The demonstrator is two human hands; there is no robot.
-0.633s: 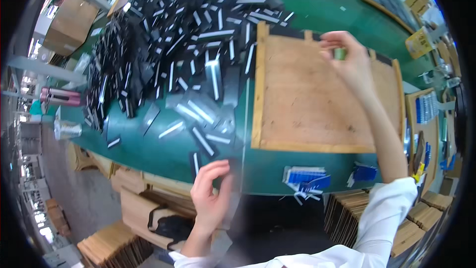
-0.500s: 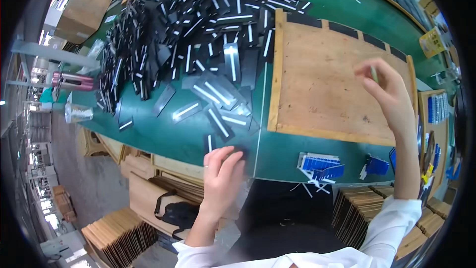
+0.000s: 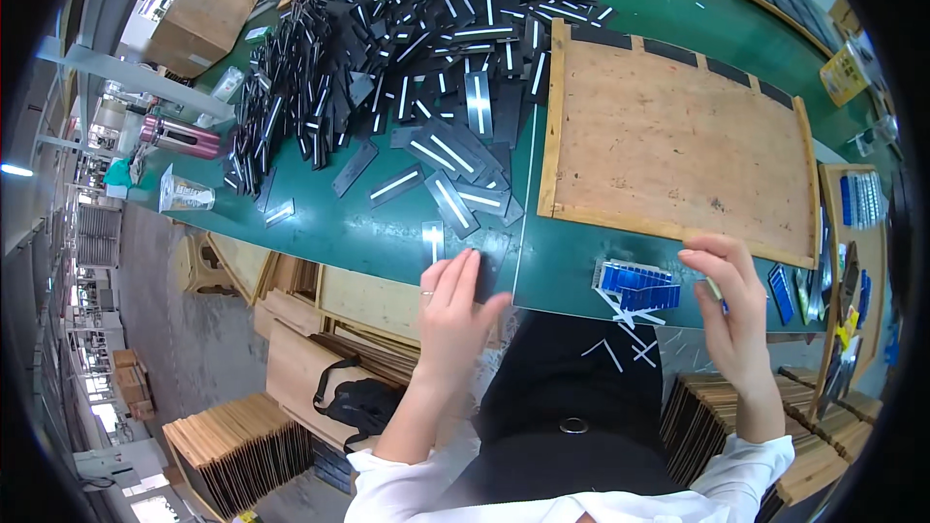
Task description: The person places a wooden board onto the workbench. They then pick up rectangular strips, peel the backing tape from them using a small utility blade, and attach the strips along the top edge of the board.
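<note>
My left hand is at the table's front edge, its thumb spread from its fingers. Its fingertips rest at a dark flat plate, partly hidden by the hand. Close by lies a small plate with a white stripe. My right hand is raised beside the tray's near right corner, fingers curled around a slim pale-green piece, whose kind I cannot make out. Left of it sits a bundle of blue strips with loose white slivers. Several grey striped plates lie beyond my left hand.
A big heap of dark striped plates covers the green table's far left. A wood-framed tray with dark pieces along its far edge lies at right. A plastic cup and pink flask stand at the left edge.
My right hand has come down from over the tray toward the front edge, still holding the slim piece. My left hand's thumb has spread, and its fingertips are now at the dark plate.
</note>
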